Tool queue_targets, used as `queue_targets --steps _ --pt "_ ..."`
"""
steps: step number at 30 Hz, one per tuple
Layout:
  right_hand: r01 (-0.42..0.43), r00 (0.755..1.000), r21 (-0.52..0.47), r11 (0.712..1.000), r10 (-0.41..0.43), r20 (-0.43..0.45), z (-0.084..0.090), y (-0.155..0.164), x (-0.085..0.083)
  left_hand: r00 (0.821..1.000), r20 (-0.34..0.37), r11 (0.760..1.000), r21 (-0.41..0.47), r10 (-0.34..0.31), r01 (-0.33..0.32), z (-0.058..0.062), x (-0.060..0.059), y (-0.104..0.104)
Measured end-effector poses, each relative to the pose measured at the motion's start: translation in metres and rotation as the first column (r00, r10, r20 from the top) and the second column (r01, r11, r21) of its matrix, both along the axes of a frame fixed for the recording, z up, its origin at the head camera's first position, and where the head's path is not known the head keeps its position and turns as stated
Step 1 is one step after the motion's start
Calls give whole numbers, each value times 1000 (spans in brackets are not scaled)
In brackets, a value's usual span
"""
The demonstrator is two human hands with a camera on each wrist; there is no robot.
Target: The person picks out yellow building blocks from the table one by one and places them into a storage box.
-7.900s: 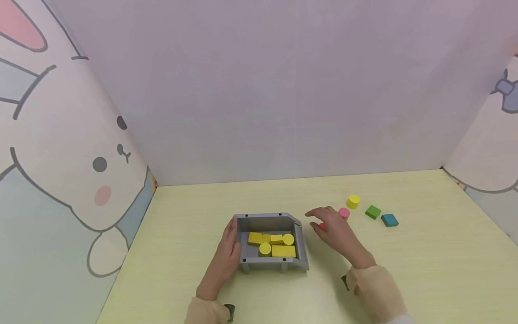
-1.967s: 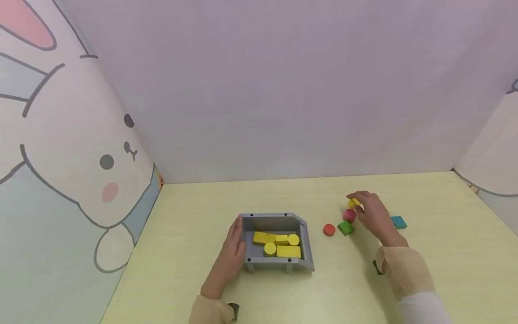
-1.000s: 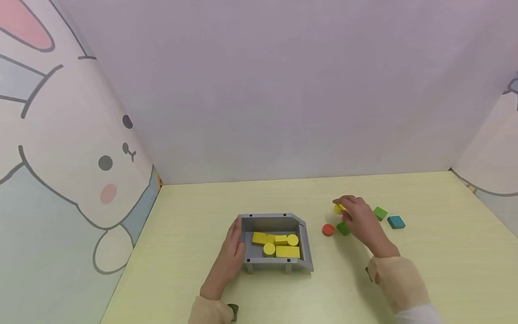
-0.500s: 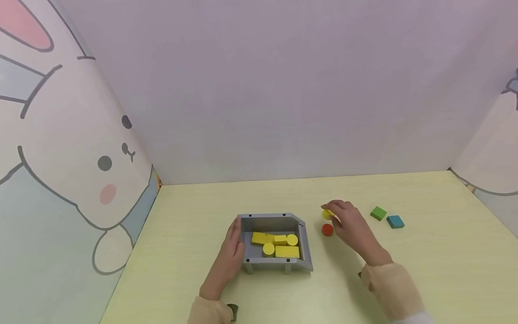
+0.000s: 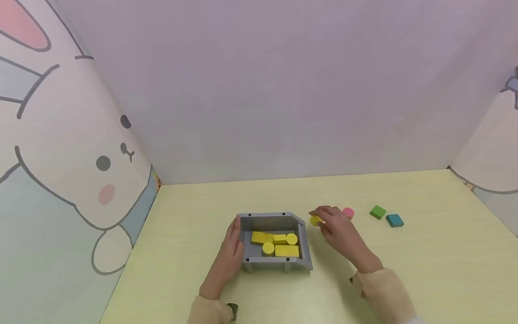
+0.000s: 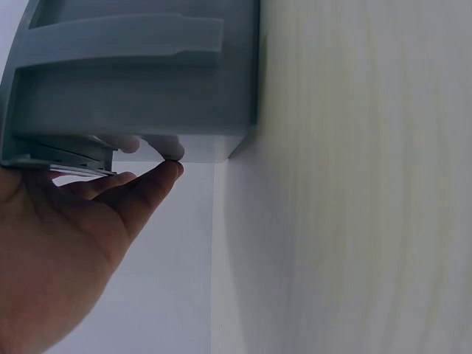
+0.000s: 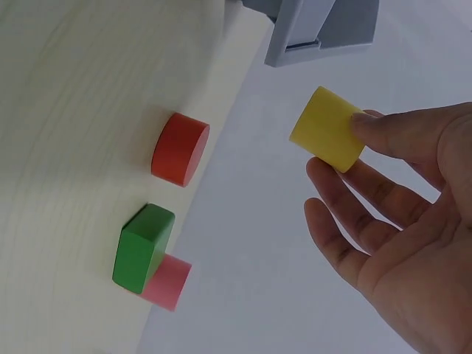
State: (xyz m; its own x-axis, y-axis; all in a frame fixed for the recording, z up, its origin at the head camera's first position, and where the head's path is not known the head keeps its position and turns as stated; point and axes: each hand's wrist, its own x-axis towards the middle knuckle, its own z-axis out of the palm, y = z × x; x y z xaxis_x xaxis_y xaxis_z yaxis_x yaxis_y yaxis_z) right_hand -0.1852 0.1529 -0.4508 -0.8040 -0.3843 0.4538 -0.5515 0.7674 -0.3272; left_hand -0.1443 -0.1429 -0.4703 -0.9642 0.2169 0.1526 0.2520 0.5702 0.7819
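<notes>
A children's play corner: rabbit cartoon panels [image 5: 73,148] stand around a pale surface [image 5: 425,270] with toy blocks [image 5: 378,212].

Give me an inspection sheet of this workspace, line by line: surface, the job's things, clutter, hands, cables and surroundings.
Surface: pale yellow-green table, bare wood grain.
Job's things: grey tray holding five yellow blocks; yellow cylinder off the table, beside the tray's right wall.
Clutter: red disc, green block touching a pink cylinder; further right a second green block and a blue block.
Hands: left hand rests on the tray's left wall; right hand pinches the yellow cylinder.
Cables: nothing seen.
Surroundings: lilac back wall, rabbit-cartoon side panels.
</notes>
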Motion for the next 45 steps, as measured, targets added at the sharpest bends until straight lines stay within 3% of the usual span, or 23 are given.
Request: queue_targets --steps 12,19,27,45 --pt "-83 993 -31 996 80 -88 4 -21 8 1000 1 1000 -3 -4 4 0 -2 -1" --pt "-96 994 -24 995 95 -46 8 -34 12 1000 3 1000 -3 -2 2 1 -3 -1" --pt "-128 990 8 992 129 -57 9 -45 14 1000 4 1000 -12 5 -5 1 -3 0" --pt "-190 982 -16 982 190 -20 9 -74 17 1000 10 1000 -13 8 -8 -1 -1 0"
